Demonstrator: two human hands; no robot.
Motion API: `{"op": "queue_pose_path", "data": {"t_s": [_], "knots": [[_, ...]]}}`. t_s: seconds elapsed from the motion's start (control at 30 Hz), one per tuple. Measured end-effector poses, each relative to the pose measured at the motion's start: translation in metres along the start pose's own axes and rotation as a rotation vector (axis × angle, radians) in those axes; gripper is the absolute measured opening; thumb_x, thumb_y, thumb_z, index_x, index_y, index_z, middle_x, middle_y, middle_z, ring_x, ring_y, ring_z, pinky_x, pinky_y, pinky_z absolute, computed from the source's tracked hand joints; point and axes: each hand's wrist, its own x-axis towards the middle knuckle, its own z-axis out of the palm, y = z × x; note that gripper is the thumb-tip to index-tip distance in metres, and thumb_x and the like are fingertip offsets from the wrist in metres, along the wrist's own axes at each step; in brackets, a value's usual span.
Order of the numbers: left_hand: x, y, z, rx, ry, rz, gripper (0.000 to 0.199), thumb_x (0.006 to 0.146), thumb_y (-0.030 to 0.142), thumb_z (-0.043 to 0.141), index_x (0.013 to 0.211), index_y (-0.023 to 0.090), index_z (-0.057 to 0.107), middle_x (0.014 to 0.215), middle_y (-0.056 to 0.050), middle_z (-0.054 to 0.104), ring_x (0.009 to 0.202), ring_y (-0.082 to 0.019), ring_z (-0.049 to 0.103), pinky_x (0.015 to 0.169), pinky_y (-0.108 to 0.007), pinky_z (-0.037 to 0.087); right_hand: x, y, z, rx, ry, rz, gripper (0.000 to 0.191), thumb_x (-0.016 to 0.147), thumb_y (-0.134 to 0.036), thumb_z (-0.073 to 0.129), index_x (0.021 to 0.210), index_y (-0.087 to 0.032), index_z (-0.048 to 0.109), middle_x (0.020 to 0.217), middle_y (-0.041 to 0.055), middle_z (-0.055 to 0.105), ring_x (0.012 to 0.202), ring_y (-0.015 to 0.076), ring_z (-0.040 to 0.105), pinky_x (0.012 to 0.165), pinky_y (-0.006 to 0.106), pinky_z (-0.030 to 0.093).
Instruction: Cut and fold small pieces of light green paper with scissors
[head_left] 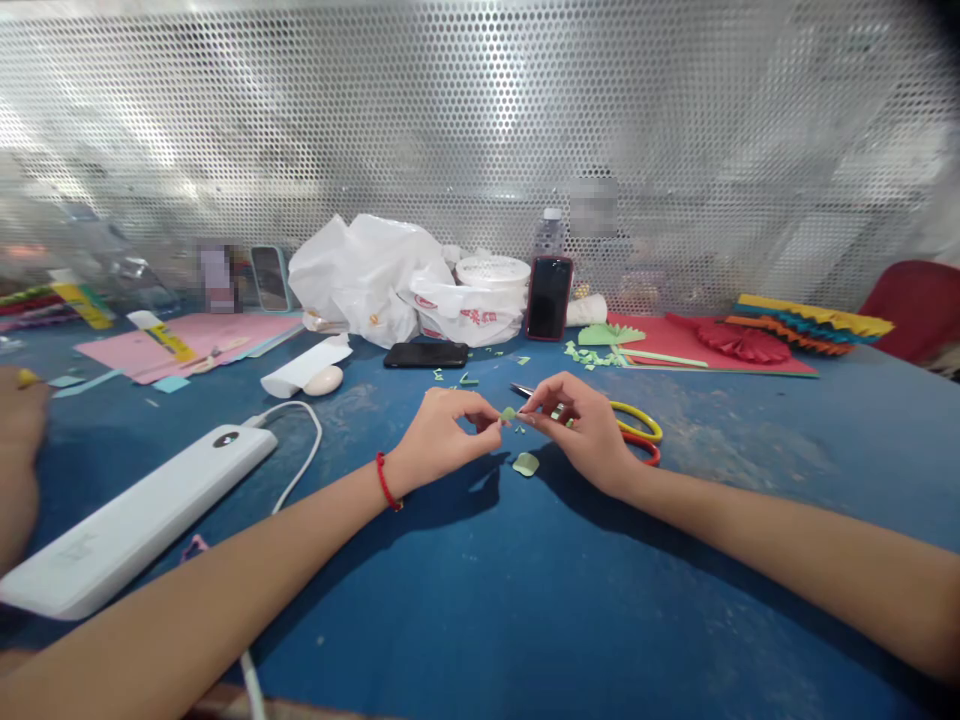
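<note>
Pale green paper scrap (509, 413), too small for its long axis to be told, lies off the bench surface near mid-bench, pinched between both hands and about equally near each. At the far left edge of the blue bench (675, 600) is another person's hand (19, 440), then a white power bank (135, 520) with a white cable (321, 430). The left hand (446, 435), a red string bracelet (386, 480) at its wrist, grasps the scrap from the left between thumb and fingertips; the right hand (577, 430) pinches it from the right. A second pale green paper piece (526, 464) lies just below. Steel scissors with yellow and red loop handles (637, 420) lie just beside the right hand, ungripped.
</note>
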Motion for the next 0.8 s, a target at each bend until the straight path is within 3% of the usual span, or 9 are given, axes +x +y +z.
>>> {"op": "queue_pose_path", "data": {"t_s": [0.17,0.8], "knots": [[0.0008,0.0006,0.0002,0.017,0.029,0.053,0.01,0.074,0.014,0.066,0.067,0.012,0.073,0.06,-0.001,0.07,0.055,-0.01,0.063,0.058,-0.017,0.046,0.0004,-0.0006,-0.0005,-0.046,-0.032,-0.044,0.002,0.086,-0.021,0.068,0.088,-0.021,0.068,0.081,-0.0001,0.069,0.069,0.0122,0.06,0.056,0.021,0.042],[-0.0013,0.0028,-0.0022,0.098,0.007,0.178,0.008,0.075,0.012,0.065,0.072,0.014,0.072,0.062,0.0,0.068,0.057,-0.009,0.061,0.06,-0.019,0.044,0.0019,0.0014,-0.0005,-0.079,-0.091,-0.076,0.014,0.087,-0.01,0.063,0.089,-0.02,0.072,0.085,0.0006,0.072,0.075,0.0135,0.062,0.059,0.022,0.042]]}}
